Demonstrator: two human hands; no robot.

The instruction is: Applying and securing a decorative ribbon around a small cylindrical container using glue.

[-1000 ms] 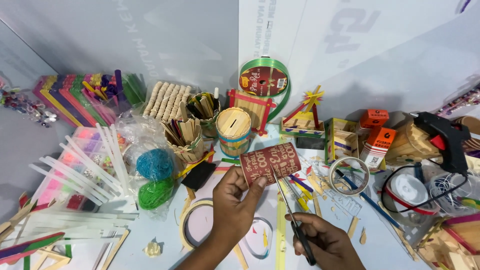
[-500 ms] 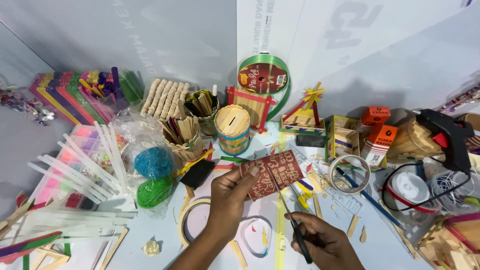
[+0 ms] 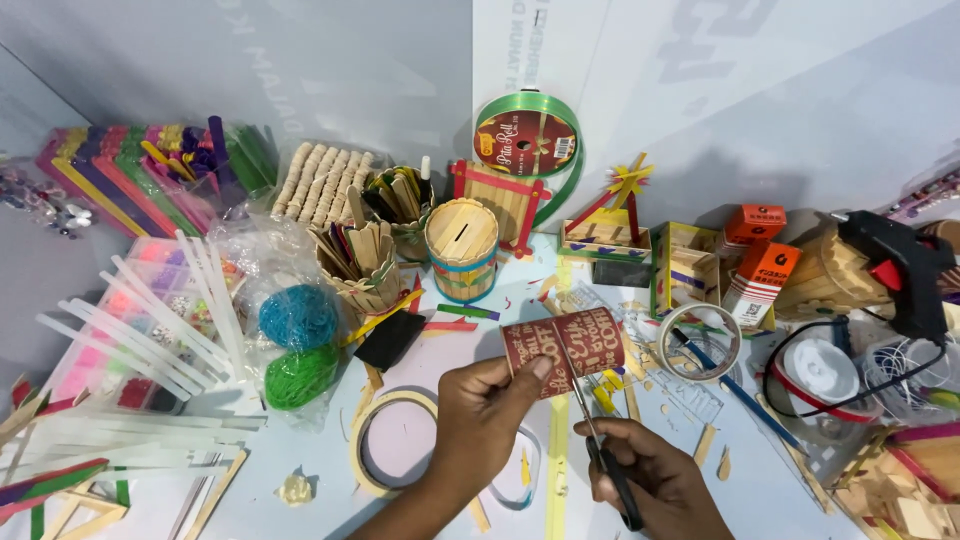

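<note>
The left hand (image 3: 480, 425) pinches a small strip of dark red patterned paper (image 3: 563, 348) by its left end, thumb on the face and fingers behind, and holds it up over the middle of the table (image 3: 330, 470), just in front of the round craft-stick tin (image 3: 461, 248). The strip's long axis runs left to right, tilting slightly up toward the right, so its free end points away from that hand. The right hand (image 3: 655, 480) sits nearer and to the right, closed around the black handles of a pair of scissors (image 3: 598, 440), whose blades rise from below and meet the strip's lower edge near its middle. So the left hand is on the paper, the right touches it only through the blades. The paper is brick-red with pale lettering, slightly curled, its top edge a little uneven.
</note>
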